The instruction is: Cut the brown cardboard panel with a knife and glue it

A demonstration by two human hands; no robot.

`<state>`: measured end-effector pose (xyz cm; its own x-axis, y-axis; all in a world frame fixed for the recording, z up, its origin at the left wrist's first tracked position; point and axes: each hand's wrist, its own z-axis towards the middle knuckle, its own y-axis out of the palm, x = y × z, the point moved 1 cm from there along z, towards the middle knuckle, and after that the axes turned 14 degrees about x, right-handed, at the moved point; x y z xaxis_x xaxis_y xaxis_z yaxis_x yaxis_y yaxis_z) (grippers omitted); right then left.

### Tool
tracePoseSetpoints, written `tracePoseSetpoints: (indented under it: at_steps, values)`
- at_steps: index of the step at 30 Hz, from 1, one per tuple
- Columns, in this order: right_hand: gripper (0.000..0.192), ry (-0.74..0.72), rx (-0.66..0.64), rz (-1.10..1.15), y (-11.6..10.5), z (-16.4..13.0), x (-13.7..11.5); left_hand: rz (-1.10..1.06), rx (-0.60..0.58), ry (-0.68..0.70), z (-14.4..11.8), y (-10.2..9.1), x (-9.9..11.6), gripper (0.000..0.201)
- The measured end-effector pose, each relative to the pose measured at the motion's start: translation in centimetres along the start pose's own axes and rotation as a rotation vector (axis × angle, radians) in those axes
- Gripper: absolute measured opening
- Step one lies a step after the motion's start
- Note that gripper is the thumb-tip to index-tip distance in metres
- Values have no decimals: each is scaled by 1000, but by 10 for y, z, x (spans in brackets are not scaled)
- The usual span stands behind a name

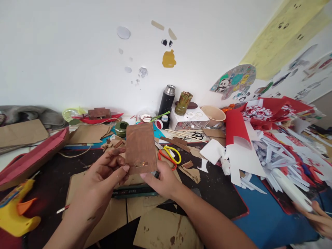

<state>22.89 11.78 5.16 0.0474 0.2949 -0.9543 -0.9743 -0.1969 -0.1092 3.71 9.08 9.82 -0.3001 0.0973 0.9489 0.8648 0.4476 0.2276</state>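
Observation:
Upright in front of me is a rectangular brown-painted cardboard panel (141, 147), with a small cut or worn patch near its lower edge. My left hand (106, 174) pinches its lower left edge between thumb and fingers; paint smudges mark the skin. At the lower right corner, my right hand (164, 181) grips it with the thumb in front and the other fingers hidden behind. Brown cardboard sheets lie beneath both hands, including a paint-spotted piece (166, 228). Just behind the panel rest scissors (172, 154) with yellow and red handles.
A yellow glue gun (19, 209) lies at left, near a long pink-lined cardboard tray (33, 157). Along the wall stand a red model boat (98, 116), a black thermos (166, 100) and a white box (190, 119). Another person's hand (315, 218) is at right, by paper strips (272, 152).

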Motion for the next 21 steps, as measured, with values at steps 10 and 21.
tracePoseSetpoints:
  at_steps: [10,21]
  values:
    - [28,131,159,1,-10,6,6,-12,53,-12,0,0,0,60]
    - [58,285,163,195,-8,7,9,24,68,-9,5,-2,-5,66]
